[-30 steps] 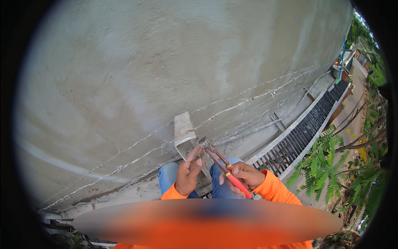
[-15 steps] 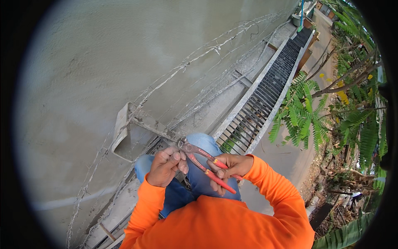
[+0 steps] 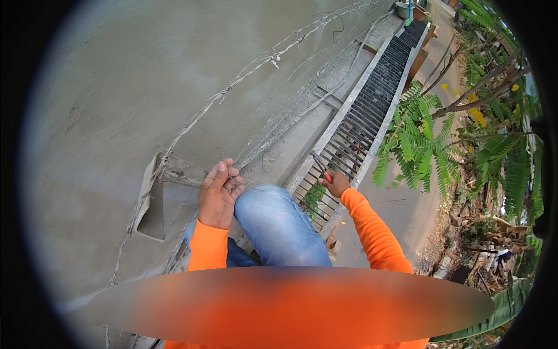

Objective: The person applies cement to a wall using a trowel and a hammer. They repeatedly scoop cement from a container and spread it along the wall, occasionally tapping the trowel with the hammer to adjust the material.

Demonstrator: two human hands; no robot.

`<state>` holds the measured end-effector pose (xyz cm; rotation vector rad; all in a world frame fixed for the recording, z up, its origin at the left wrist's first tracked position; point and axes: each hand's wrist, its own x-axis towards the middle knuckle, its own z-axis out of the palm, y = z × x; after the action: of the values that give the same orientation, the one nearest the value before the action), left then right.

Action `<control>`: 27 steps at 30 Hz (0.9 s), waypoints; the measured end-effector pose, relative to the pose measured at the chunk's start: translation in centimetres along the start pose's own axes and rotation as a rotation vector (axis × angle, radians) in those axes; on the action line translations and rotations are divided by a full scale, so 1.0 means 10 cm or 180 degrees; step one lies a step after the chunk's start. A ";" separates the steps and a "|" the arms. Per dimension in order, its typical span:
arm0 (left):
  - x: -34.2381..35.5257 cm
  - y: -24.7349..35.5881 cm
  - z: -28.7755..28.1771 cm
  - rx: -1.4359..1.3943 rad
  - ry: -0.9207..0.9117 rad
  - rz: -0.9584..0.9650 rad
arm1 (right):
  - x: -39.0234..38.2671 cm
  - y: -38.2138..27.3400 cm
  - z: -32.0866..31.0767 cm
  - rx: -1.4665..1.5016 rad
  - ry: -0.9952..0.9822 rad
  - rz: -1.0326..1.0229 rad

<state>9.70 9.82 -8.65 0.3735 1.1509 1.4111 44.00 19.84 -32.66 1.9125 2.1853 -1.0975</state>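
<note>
My left hand (image 3: 218, 198) is raised beside my left knee, close to strands of barbed wire (image 3: 264, 145) along the wall. Its fingers are curled in toward the thumb; whatever thin thing they hold, if anything, is too small to make out. My right hand (image 3: 335, 184) is wrapped round the red handles of end-cutting pincers (image 3: 319, 163). The pincers' dark metal head points up and left, over the slatted metal walkway (image 3: 359, 132). Beside my left hand, a grey angled metal post (image 3: 152, 200) sticks out from the wall with wire running over it.
A grey plastered wall (image 3: 145, 75) fills the left side, with a concrete ledge (image 3: 302, 136) along it. Below to the right runs a path (image 3: 372, 224). Leafy branches (image 3: 421, 136) reach toward the walkway. A bucket (image 3: 403, 9) stands at its far end.
The pincers have moved away from my left hand to the right, over the walkway, in my right hand. My left hand has risen slightly. The view has shifted.
</note>
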 end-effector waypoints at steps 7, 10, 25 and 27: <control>0.01 -0.02 -0.13 -0.0150 0.0470 0.0018 | 0.52 0.43 1.13 -0.0396 0.1231 0.0407; -0.02 -0.02 -0.14 -0.0208 0.0612 -0.0012 | 0.50 0.42 1.17 -0.0843 0.1200 0.0325; -0.03 -0.04 0.05 -0.0198 0.0266 0.0022 | 0.09 -0.94 0.24 0.1321 0.2094 -0.0597; -0.01 -0.08 0.18 0.0221 0.0127 0.0214 | -0.24 -1.49 -0.30 0.2437 0.1724 -0.1697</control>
<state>11.60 10.27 -8.43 0.4382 1.2322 1.4452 32.67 19.45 -22.19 2.1140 3.0034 -1.9154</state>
